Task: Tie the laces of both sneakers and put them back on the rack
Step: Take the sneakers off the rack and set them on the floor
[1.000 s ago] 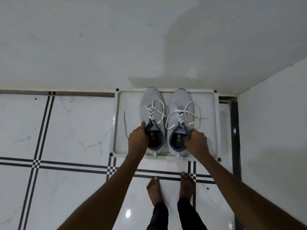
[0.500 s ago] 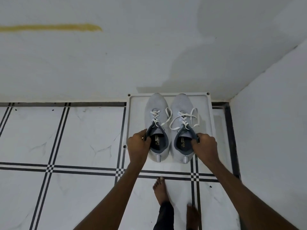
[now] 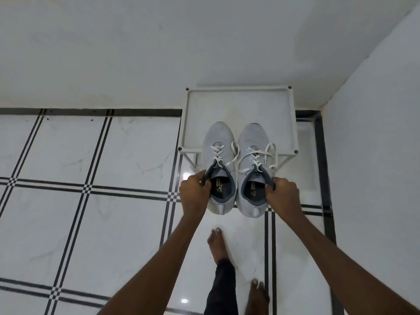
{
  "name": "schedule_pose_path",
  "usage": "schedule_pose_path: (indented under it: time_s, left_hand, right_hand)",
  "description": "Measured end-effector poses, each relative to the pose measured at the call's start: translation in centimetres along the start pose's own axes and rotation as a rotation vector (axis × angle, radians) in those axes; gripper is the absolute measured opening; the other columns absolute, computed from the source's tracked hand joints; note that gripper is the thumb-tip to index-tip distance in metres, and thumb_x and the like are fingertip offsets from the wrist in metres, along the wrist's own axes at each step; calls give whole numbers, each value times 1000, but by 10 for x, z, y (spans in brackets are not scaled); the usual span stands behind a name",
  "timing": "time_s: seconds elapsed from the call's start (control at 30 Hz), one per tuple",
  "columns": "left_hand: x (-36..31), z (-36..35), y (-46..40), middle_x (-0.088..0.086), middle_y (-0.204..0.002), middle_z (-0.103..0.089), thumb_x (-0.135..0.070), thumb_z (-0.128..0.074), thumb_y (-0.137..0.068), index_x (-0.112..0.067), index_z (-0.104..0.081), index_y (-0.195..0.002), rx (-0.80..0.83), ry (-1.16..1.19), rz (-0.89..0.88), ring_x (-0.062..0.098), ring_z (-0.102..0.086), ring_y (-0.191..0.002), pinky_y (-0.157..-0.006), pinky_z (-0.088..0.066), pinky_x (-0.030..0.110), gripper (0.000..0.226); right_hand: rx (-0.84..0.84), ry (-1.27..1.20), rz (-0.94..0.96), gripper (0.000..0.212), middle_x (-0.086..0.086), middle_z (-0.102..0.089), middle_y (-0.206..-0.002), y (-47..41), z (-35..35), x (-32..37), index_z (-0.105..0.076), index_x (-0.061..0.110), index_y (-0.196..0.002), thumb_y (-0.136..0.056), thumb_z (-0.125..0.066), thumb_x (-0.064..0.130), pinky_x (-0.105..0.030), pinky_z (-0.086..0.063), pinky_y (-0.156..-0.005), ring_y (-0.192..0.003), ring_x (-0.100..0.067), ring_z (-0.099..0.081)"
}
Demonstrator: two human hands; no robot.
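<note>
Two light grey sneakers with white laces hang in the air in front of a white rack [image 3: 238, 90]. My left hand [image 3: 195, 193] grips the left sneaker [image 3: 219, 142] by the outer edge of its dark collar. My right hand [image 3: 284, 194] grips the right sneaker [image 3: 252, 139] the same way. Both toes point toward the wall and overlap the rack's front edge. The laces lie in loose loops across the tongues; I cannot tell whether they are knotted. The rack's top shelf is bare.
The rack stands in the corner between the back wall [image 3: 159, 53] and a side wall [image 3: 375, 155] on the right. A white tiled floor [image 3: 79, 212] with black lines spreads to the left. My bare feet [image 3: 218, 244] stand just behind the sneakers.
Both sneakers have come off the rack's shelf, lifted and drawn back toward me, one in each hand. I have stepped back from the rack.
</note>
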State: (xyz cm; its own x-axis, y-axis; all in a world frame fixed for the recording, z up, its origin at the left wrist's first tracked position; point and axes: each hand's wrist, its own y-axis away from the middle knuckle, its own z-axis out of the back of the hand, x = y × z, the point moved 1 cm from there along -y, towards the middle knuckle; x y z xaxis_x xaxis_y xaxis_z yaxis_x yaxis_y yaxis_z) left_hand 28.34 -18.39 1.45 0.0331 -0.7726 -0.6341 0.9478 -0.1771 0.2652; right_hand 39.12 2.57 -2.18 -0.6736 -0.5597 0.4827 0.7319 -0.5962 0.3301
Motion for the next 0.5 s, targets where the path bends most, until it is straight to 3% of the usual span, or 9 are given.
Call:
schedule_pose_path:
  time_s: [0.1,0.23,0.37,0.5]
  left_hand:
    - [35,-21,14,3,-77,-74,-10,-60,-86,-19,-76,-106,19,-27,26,16,-57,-62,-50,-33,14,27]
    - [99,-68,13,4,-72,-71,-8,-58,-85,-15,-75,-104,53,-47,49,24,-65,-66,-59,-53,34,27]
    - [168,-125,5,6,-76,-73,-8,-59,-88,-15,-74,-106,0,-85,22,20,-60,-63,-54,-40,27,24]
    - [248,-189,-6,4,-77,-74,-12,-55,-91,-15,-75,-104,1,-105,55,18,-56,-61,-58,-39,25,23]
  right_hand:
    - [18,15,-24,22,-8,-57,-66,16,-35,-22,-61,2,-75,-90,-56,17,-28,-34,-59,-60,-27,-50]
    - [34,6,-47,22,-16,-64,-67,23,-105,-57,-62,-1,-73,-89,-55,13,-30,-37,-58,-62,-34,-58]
    - [11,56,-54,23,-19,-64,-68,20,-189,-93,-61,-2,-74,-90,-55,13,-31,-34,-59,-59,-29,-48]
    - [10,88,-64,23,-23,-65,-71,10,-282,-131,-60,-4,-75,-92,-52,10,-32,-35,-59,-67,-40,-60]
